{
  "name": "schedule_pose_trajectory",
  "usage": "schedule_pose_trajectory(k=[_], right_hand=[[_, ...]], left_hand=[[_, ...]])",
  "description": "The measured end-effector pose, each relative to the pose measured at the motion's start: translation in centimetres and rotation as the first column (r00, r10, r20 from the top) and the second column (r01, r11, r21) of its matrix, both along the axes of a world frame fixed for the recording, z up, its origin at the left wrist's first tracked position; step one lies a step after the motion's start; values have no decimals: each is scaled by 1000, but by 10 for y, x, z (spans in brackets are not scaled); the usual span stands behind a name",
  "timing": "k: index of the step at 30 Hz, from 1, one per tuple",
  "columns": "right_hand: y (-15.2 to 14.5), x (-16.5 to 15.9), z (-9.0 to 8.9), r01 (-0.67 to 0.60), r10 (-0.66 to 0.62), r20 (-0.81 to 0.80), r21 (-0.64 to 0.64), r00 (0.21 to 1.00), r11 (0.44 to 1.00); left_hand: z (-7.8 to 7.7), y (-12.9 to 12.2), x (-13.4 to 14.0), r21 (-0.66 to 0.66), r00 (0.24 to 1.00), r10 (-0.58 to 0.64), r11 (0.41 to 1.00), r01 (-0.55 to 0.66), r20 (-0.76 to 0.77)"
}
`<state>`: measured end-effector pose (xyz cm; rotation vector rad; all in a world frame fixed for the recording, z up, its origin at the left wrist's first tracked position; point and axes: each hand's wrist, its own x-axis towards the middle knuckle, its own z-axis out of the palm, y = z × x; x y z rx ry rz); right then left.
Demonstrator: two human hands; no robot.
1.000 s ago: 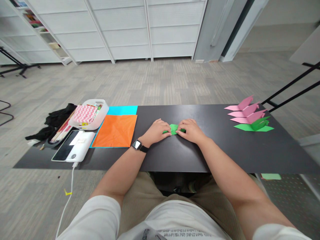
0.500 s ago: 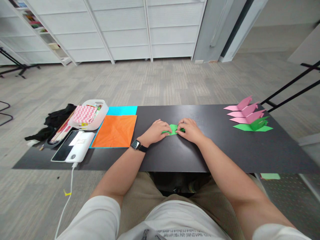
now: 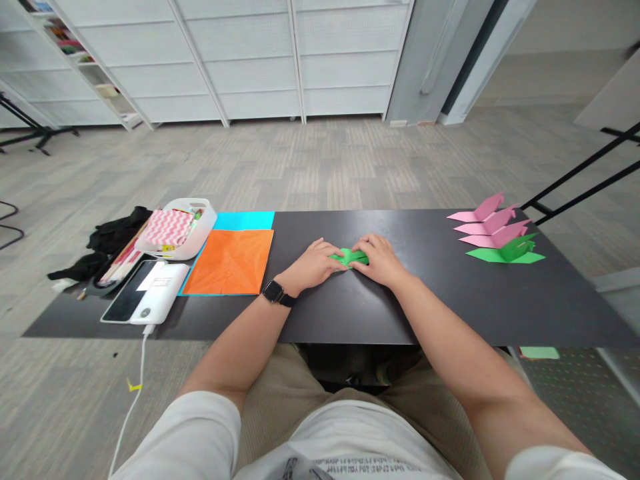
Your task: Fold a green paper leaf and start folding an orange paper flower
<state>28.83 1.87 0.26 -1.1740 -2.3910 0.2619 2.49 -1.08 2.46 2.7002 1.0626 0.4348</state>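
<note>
A small piece of folded green paper (image 3: 351, 257) lies on the dark table between my hands. My left hand (image 3: 320, 262), with a black watch on its wrist, grips the paper's left end with bent fingers. At the right end, my right hand (image 3: 376, 257) has its fingers and thumb closed on the same paper. Parts of the folds are hidden under the fingertips. On the right of the table stand several folded paper birds: pink birds (image 3: 487, 225) in a row, with a green bird (image 3: 515, 251) nearest me.
Orange paper sheets (image 3: 230, 263) lie over blue sheets (image 3: 245, 221) on the left. Beyond them are a white basket (image 3: 203, 233) holding a pink-patterned packet, a phone (image 3: 131, 297), a white power bank (image 3: 163, 295) with a cable, and black cloth (image 3: 117, 233).
My fingers have shifted slightly on the green paper, and its folded shape looks a little different between them. Everything else on the table stays put.
</note>
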Motion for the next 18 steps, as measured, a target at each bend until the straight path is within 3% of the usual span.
schedule_pose_trajectory(k=[9, 18], right_hand=[[8, 7, -8, 43, -42, 17, -42, 999, 998], [12, 27, -3, 73, -75, -9, -122, 997, 990]], left_hand=[[2, -2, 0, -24, 999, 17, 1000, -18, -32], [5, -2, 0, -53, 1000, 13, 999, -14, -27]])
